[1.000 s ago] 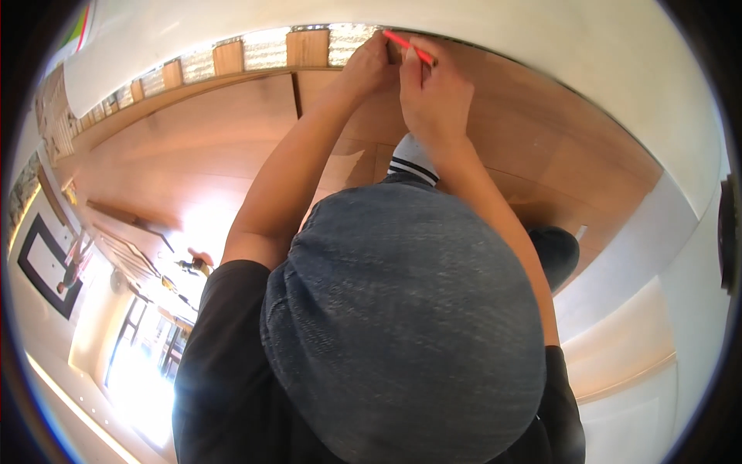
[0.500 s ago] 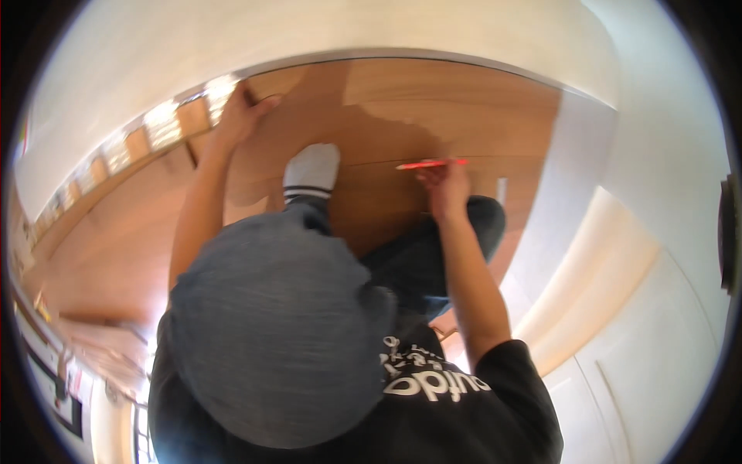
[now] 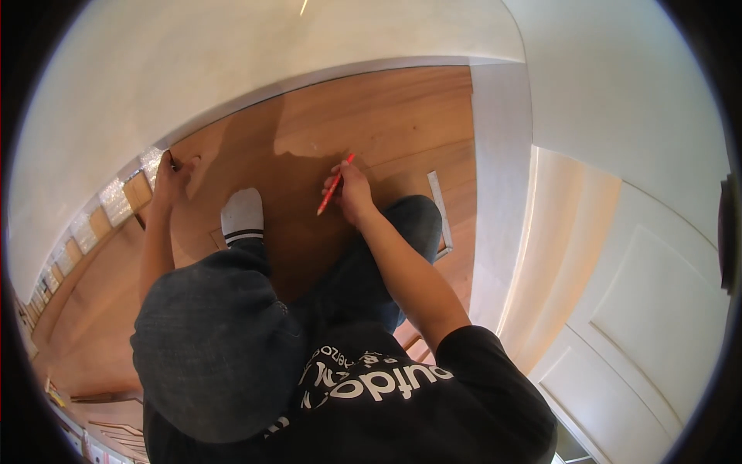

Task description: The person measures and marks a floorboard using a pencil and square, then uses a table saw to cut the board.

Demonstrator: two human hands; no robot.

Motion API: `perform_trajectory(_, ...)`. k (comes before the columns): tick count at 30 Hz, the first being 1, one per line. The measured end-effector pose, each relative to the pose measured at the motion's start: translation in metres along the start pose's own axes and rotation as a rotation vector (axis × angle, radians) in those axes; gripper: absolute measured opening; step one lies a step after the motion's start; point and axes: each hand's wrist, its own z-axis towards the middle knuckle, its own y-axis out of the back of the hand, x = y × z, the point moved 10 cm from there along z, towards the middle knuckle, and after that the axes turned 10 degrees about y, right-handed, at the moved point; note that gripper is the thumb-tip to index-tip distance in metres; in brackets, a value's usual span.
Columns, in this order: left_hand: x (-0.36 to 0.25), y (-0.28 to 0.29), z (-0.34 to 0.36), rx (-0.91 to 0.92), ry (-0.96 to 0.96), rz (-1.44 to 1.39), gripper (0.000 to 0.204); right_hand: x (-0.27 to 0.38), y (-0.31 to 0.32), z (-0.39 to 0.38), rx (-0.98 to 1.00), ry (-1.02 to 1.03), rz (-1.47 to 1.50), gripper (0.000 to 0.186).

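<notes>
My right hand [image 3: 354, 192] is closed around a red pencil [image 3: 332, 191], its sharpened end pointing down over the wooden floor boards [image 3: 402, 116]. Off to the left, my left hand [image 3: 175, 182] is at the edge of the boards by the wall. Its fingers are bent around a small dark piece, which they mostly hide, so I cannot tell its kind. My foot in a grey sock [image 3: 243, 210] rests on the boards between the two hands. Next to my bent knee lies a pale metal carpenter's square [image 3: 438, 197], partly covered by the leg.
A pale wall [image 3: 371, 31] borders the boards at the far side. Small wooden blocks [image 3: 138, 192] alternate with shiny silvery material along the left wall edge. White panelled doors [image 3: 649, 286] stand at the right, beyond a light grey strip [image 3: 498, 155].
The view has shifted, so the scene sits further left and lower. My right hand has turned the pencil from nearly level to steeply slanted, tip toward me. The left hand stays by the wall edge.
</notes>
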Motion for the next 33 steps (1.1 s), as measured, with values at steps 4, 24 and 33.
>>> perform_trajectory(4, 0.002, -0.002, 0.001, 0.01, -0.046, -0.099, 0.042, -0.002, -0.004, 0.008, 0.041, 0.039, 0.063, 0.031)
perform_trajectory(24, 0.013, 0.275, -0.299, -0.365, -0.14, -0.572, 0.042, 0.072, -0.174, -0.138, 0.5, 0.146, 0.488, 0.042)
perform_trajectory(33, 0.083, 0.383, -0.405, -0.557, -0.052, -0.478, 0.041, 0.103, -0.264, -0.277, 0.765, 0.154, 0.101, 0.062)
